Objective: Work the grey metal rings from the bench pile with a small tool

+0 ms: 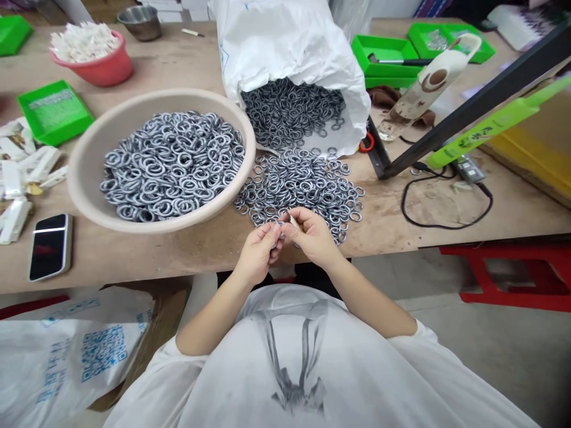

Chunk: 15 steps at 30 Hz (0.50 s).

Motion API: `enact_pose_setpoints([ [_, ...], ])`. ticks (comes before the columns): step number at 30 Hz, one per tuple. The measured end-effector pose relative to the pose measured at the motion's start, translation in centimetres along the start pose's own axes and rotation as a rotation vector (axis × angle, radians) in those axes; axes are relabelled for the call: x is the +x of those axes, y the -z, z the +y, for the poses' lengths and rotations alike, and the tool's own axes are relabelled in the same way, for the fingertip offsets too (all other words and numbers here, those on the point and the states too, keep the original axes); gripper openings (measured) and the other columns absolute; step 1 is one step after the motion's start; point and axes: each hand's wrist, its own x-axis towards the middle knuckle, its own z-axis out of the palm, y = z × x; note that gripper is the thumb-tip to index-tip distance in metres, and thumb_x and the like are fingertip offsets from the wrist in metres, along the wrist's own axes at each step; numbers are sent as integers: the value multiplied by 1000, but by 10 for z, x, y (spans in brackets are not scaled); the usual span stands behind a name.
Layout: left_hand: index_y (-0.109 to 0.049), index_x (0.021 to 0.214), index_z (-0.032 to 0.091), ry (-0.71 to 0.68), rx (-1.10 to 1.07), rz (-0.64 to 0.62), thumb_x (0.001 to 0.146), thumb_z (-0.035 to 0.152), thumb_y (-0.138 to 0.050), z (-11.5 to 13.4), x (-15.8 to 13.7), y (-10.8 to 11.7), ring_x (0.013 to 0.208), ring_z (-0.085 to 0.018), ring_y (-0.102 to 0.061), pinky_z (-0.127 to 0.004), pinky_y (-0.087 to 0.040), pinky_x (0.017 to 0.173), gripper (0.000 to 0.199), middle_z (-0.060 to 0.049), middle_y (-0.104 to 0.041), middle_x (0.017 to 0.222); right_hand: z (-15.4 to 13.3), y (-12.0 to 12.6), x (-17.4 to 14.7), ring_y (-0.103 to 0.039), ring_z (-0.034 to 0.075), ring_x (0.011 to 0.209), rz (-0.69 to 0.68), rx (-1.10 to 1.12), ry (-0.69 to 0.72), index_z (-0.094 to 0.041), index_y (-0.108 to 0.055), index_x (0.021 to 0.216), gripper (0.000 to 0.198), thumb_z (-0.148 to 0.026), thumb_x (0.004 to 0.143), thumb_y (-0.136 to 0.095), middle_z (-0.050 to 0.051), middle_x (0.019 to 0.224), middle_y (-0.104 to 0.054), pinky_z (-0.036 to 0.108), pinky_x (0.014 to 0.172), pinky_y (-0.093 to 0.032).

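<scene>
Near left on counter: phone, dark screen up. Left, wide beige basin, heaped with rings; right, slanted black stand; farther, tipped white sack; far right, green trays. Left hand pinching gray ring, dull-shining, at near edge of loose pile; right hand gripping pale strip close by. Held ring mostly covered; strip's kind unclear; sack's interior shadowed, top cut off.
</scene>
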Motion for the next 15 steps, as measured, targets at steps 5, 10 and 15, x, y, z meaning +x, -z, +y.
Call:
enact_pose_setpoints([
  [5,-49,73,15,54,-30,-43,67,58,-80,-2,-4,-3,43,-3,-31,-15,-22,38,53,5,-44,57,-1,0,-1,-58,13,62,-89,19,-63,-18,-58,93,53,-66,76,-72,0,73,-61,27,63,-49],
  [10,-47,70,16,53,-39,-106,71,56,-78,-1,-5,-1,44,-4,-32,-15,-23,40,51,4,-43,56,1,3,0,-56,12,65,-89,-79,-38,-18,-57,92,54,-68,76,-71,0,78,-61,26,65,-47],
  [15,-46,68,16,81,-106,-164,74,54,-75,2,-5,2,44,-4,-31,-16,-22,39,49,4,-40,55,-7,7,-8,-50,13,66,-55,-447,156,-18,-56,81,52,-65,97,-41,2,72,-56,27,64,-37],
])
